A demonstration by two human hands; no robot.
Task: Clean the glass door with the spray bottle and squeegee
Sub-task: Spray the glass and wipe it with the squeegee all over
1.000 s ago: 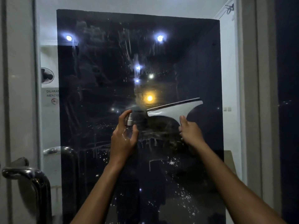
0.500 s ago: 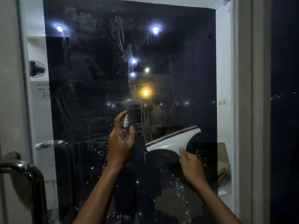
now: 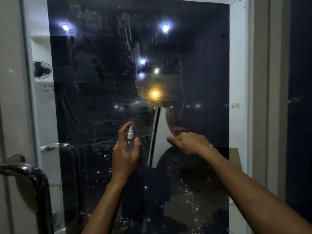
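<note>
The left hand (image 3: 125, 155) holds a small clear spray bottle (image 3: 130, 141) upright, forefinger raised beside its white nozzle. Just right of it, the right hand (image 3: 190, 143) grips a white squeegee (image 3: 159, 137), blade vertical against the wet, streaked glass door (image 3: 101, 81). A metal door handle (image 3: 28, 176) stands at the door's left edge.

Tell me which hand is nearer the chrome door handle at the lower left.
Left. The left hand, gripping the spray bottle, is just right of the chrome door handle. The right hand, holding the squeegee, is farther right, past the squeegee blade.
</note>
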